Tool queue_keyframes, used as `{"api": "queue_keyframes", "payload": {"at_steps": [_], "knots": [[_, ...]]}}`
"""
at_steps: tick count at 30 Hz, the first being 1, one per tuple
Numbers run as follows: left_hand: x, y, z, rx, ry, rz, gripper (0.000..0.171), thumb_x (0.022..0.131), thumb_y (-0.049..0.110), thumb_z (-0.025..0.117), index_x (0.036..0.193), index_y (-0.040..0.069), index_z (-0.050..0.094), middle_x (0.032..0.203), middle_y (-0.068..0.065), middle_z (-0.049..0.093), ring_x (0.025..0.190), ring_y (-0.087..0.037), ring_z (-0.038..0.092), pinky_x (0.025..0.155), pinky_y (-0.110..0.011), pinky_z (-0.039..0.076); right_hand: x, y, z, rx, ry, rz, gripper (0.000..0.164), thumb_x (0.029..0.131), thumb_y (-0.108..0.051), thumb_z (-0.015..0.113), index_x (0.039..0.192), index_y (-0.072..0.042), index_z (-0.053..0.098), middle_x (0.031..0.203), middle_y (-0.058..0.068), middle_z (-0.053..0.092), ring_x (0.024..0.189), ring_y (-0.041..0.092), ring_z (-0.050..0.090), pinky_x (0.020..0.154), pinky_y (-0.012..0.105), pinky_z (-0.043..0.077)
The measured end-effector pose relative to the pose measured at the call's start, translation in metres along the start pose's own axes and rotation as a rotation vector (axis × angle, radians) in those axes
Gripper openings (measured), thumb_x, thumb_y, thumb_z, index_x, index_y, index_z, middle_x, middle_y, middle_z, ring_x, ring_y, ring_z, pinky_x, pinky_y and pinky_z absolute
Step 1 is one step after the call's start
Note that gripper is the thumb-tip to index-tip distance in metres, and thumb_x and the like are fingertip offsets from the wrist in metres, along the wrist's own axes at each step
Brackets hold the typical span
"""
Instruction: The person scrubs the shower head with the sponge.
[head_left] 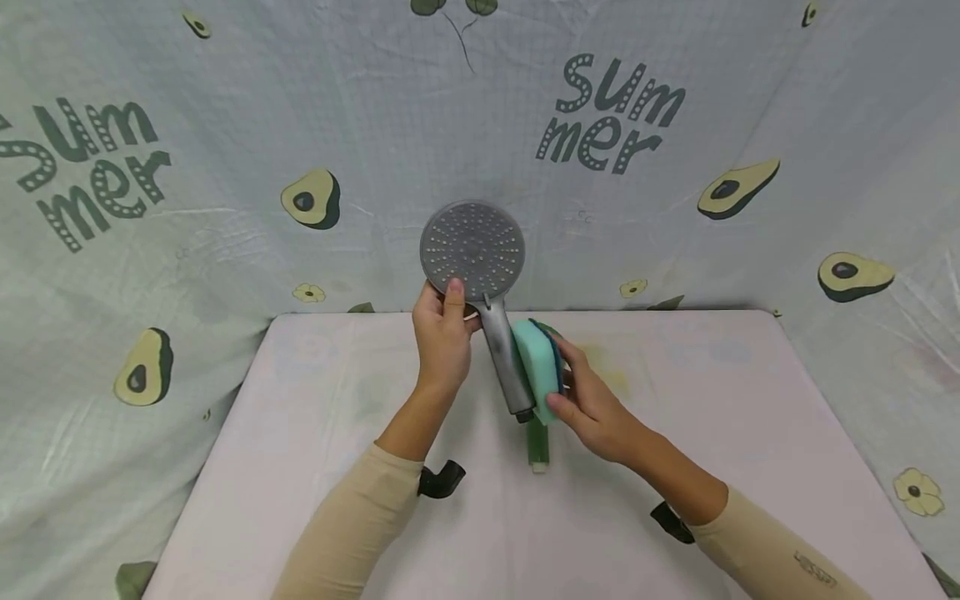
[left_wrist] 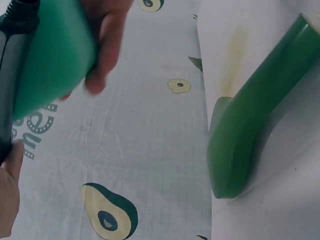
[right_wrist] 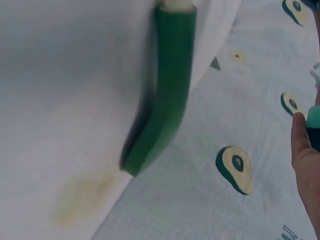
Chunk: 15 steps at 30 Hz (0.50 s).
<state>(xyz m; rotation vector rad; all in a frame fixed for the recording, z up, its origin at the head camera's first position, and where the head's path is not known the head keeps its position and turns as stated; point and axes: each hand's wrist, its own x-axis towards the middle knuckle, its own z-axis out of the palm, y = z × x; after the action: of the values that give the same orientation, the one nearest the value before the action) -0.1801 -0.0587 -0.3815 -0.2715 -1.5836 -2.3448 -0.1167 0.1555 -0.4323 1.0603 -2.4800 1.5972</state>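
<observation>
My left hand (head_left: 442,346) grips a grey shower head (head_left: 472,242) at its neck, the thumb on the edge of its nozzle face. The handle slants down to the right, its threaded end lowest. A light green sponge (head_left: 534,367) with a dark scouring side is pinched in my right hand (head_left: 596,412), its soft side against the handle. Below them lies a green bent tube-like thing (head_left: 538,446) with a pale end, seen more fully in the left wrist view (left_wrist: 250,115). The right wrist view catches only a corner of the sponge (right_wrist: 313,117) at its edge.
The pale table (head_left: 337,400) bears a yellowish stain (head_left: 607,367) near its back. A cloth printed with avocados (head_left: 311,200) and lettering hangs behind and at both sides. A black strap piece (head_left: 442,481) sticks out at the left wrist.
</observation>
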Motion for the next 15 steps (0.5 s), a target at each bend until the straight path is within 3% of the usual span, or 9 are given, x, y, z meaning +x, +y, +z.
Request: {"api": "queue_keyframes", "payload": {"at_steps": [4, 7, 12, 15], "knots": [[-0.002, -0.005, 0.002, 0.061, -0.02, -0.008, 0.028, 0.111, 0.016, 0.048, 0.129, -0.005, 0.054, 0.108, -0.008, 0.065, 0.084, -0.007, 0.066, 0.064, -0.021, 0.06, 0.02, -0.003, -0.005, -0.006, 0.075, 0.03, 0.071, 0.107, -0.008, 0.051, 0.164, -0.016, 0.009, 0.159, 0.023, 0.029, 0.136, 0.05, 0.049, 0.099, 0.06, 0.054], [-0.001, -0.008, -0.001, 0.123, -0.005, 0.006, 0.029, 0.11, 0.018, 0.05, 0.13, -0.003, 0.056, 0.109, -0.011, 0.066, 0.085, -0.007, 0.066, 0.064, -0.02, 0.06, 0.025, -0.003, -0.006, -0.072, 0.095, -0.014, 0.075, 0.103, -0.003, 0.056, 0.163, -0.016, 0.013, 0.158, 0.02, 0.029, 0.137, 0.045, 0.05, 0.102, 0.061, 0.052], [0.003, -0.009, -0.009, 0.158, 0.022, 0.02, 0.032, 0.111, 0.02, 0.048, 0.133, -0.003, 0.055, 0.119, -0.02, 0.067, 0.092, -0.011, 0.071, 0.069, -0.024, 0.063, 0.01, 0.003, -0.008, -0.2, 0.053, -0.154, 0.082, 0.091, 0.004, 0.069, 0.159, -0.006, 0.024, 0.153, 0.02, 0.032, 0.138, 0.032, 0.045, 0.105, 0.06, 0.05], [0.005, -0.009, -0.012, 0.147, 0.039, 0.007, 0.033, 0.111, 0.019, 0.047, 0.134, -0.004, 0.053, 0.122, -0.023, 0.067, 0.095, -0.013, 0.072, 0.072, -0.027, 0.064, -0.003, 0.01, -0.012, -0.237, 0.026, -0.187, 0.082, 0.087, 0.005, 0.073, 0.157, -0.005, 0.03, 0.152, 0.018, 0.034, 0.141, 0.026, 0.04, 0.105, 0.059, 0.05]]}}
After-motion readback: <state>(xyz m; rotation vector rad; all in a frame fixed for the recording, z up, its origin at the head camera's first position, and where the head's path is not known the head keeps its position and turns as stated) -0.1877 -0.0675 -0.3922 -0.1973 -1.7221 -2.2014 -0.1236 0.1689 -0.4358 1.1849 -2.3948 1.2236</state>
